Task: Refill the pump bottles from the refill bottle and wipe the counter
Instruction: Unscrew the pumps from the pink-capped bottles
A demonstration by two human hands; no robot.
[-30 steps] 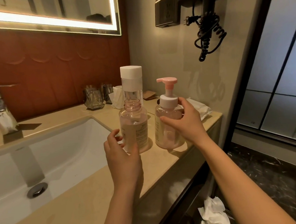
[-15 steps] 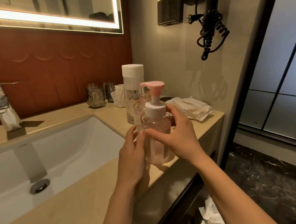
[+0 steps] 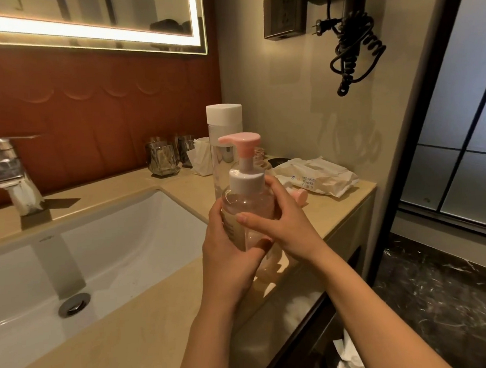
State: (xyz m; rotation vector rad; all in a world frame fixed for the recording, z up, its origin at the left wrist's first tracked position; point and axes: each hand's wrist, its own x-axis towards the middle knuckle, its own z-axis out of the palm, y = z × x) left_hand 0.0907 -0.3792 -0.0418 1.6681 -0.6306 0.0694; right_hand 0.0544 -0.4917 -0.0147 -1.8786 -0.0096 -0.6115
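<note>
A clear pump bottle (image 3: 247, 203) with a pink pump head and white collar stands upright between both hands, low over the beige counter (image 3: 137, 330). My left hand (image 3: 226, 258) grips its left side and lower body. My right hand (image 3: 286, 229) wraps its right side, fingers across the front. Directly behind it stands the tall clear refill bottle (image 3: 224, 123) with a white cap. A second bottle's open neck (image 3: 259, 156) peeks out behind the pump. A loose pink pump head (image 3: 300, 194) lies on the counter to the right.
A pack of wet wipes (image 3: 323, 176) lies at the counter's right end. The white sink (image 3: 104, 247) and chrome faucet (image 3: 7, 173) fill the left. Glass tumblers (image 3: 161, 160) and a tissue (image 3: 201, 161) stand at the back wall. A coiled cord (image 3: 353, 48) hangs above.
My right hand has carried the pump bottle from the counter's right part toward me. My left hand left the open bottle and took hold of the pump bottle's left side.
</note>
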